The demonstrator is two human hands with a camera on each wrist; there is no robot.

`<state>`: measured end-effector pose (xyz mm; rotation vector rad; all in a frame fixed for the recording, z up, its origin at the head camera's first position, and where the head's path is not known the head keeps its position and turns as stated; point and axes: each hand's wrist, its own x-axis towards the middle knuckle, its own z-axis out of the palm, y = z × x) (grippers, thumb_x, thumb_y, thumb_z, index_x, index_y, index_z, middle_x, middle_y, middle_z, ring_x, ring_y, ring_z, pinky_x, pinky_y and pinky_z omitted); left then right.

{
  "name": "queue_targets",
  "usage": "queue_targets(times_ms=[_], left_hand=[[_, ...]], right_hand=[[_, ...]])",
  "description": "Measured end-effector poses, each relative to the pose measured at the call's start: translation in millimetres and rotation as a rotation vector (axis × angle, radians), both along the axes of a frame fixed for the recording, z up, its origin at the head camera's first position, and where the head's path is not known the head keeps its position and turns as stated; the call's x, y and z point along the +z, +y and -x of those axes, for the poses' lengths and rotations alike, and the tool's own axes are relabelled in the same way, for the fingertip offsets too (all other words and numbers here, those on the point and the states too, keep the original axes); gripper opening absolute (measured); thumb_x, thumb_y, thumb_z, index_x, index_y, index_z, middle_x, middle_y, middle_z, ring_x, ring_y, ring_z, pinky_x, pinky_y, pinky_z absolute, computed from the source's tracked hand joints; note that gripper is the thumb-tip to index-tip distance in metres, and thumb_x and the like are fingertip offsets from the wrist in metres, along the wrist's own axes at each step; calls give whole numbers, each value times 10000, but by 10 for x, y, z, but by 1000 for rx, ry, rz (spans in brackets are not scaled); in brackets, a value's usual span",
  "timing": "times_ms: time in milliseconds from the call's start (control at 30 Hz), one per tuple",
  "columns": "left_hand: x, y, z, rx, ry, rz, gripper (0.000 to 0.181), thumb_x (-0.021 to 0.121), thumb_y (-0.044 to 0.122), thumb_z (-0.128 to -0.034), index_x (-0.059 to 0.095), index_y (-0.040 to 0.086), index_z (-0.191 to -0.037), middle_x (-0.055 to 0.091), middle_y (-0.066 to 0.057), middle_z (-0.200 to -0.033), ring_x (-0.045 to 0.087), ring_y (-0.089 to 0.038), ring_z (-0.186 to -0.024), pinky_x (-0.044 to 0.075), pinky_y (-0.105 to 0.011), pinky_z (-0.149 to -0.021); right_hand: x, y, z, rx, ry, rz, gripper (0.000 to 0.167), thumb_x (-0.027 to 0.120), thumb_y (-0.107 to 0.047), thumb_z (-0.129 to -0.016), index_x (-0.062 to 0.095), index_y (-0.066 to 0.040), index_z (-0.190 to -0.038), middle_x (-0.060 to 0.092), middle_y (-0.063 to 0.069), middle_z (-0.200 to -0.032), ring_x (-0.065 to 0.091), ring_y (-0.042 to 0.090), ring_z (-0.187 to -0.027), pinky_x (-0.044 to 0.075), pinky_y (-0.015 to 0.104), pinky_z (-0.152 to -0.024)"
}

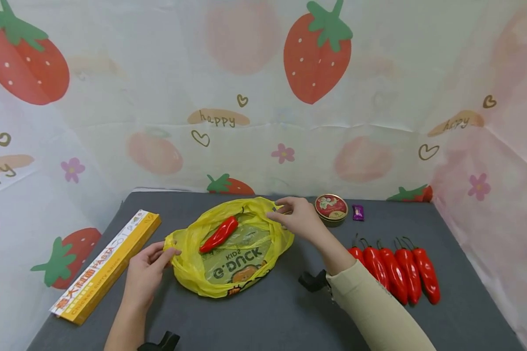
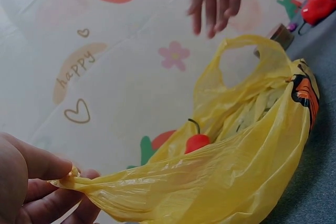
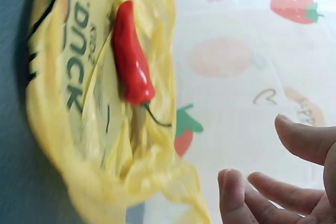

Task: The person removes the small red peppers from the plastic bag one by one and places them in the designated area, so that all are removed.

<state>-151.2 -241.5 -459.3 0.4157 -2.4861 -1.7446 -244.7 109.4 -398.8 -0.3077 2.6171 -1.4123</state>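
Observation:
A yellow plastic bag lies opened out on the dark table, with one red chili pepper inside it. My left hand pinches the bag's left edge between thumb and fingers; in the left wrist view that corner is drawn taut. Above the bag's far right rim is my right hand, its fingers apart and nothing between them. The right wrist view shows the thumb and fingers away from the plastic, beside the pepper's stem end.
A row of several red chili peppers lies at the right. Behind my right hand stand a round red tin and a small purple wrapped sweet. A yellow and white pasta box lies at the left. A strawberry-print cloth hangs behind.

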Motion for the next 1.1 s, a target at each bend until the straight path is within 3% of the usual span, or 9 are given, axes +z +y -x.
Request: queue_targets(times_ms=[100, 200, 367, 667, 833, 900, 1000, 1100], left_hand=[[-14, 1, -7, -6, 9, -7, 407, 609, 372, -1014, 644, 82, -1296, 756, 75, -1020, 610, -73, -941, 542, -218, -858], [-31, 11, -4, -7, 17, -6, 405, 617, 373, -1010, 650, 82, -1290, 756, 81, -1004, 612, -74, -928, 544, -222, -846], [-57, 18, 5, -11, 35, -2, 385, 627, 354, -1008, 660, 77, -1273, 757, 79, -982, 614, -72, -906, 546, -232, -826], [-40, 4, -25, -16, 7, 21, 415, 615, 392, -1008, 651, 88, -1288, 761, 45, -1032, 611, -74, -932, 541, -226, -839], [-28, -9, -27, -10, -9, 21, 435, 609, 414, -1006, 646, 92, -1297, 757, 42, -1049, 605, -77, -955, 539, -221, -854], [-25, -13, -22, -7, -8, 17, 439, 609, 418, -1005, 645, 94, -1299, 757, 53, -1041, 605, -77, -955, 539, -217, -853], [-20, -20, -19, -5, -7, 9, 434, 607, 412, -1007, 644, 95, -1302, 757, 65, -1033, 606, -75, -955, 539, -212, -855], [-12, -29, -21, -7, -18, 4, 434, 602, 405, -1011, 635, 92, -1312, 756, 61, -1039, 604, -72, -958, 537, -207, -859]], right_hand=[[-15, -156, 129, 18, -85, 61, 540, 734, -361, -932, 611, -54, -1359, 686, 156, -1234, 741, 242, -876, 609, 400, -783], [-51, -310, 249, 4, -179, 133, 528, 746, -338, -926, 620, -29, -1335, 624, 168, -1330, 724, 291, -1001, 611, 370, -784], [-170, -579, 425, -42, -323, 230, 574, 768, -301, -912, 583, 26, -1346, 540, 211, -1420, 636, 383, -1194, 581, 455, -892], [-441, -984, 529, -167, -538, 472, 885, 757, -205, -923, 194, 3, -1573, 457, 314, -1470, 546, 438, -1293, 527, 503, -992], [-550, -1156, 527, -248, -567, 495, 987, 794, -217, -890, 129, -64, -1602, 481, 290, -1430, 604, 417, -1171, 565, 489, -927], [-587, -1208, 520, -277, -561, 474, 949, 810, -212, -874, 202, -57, -1585, 523, 229, -1366, 627, 351, -1082, 579, 474, -893], [-634, -1270, 506, -300, -539, 402, 720, 818, -212, -867, 438, -15, -1446, 578, 107, -1101, 571, 224, -816, 587, 423, -807], [-672, -1313, 489, -318, -512, 320, 432, 831, -199, -853, 615, -18, -1181, 483, 13, -821, 432, 176, -619, 533, 365, -673]])
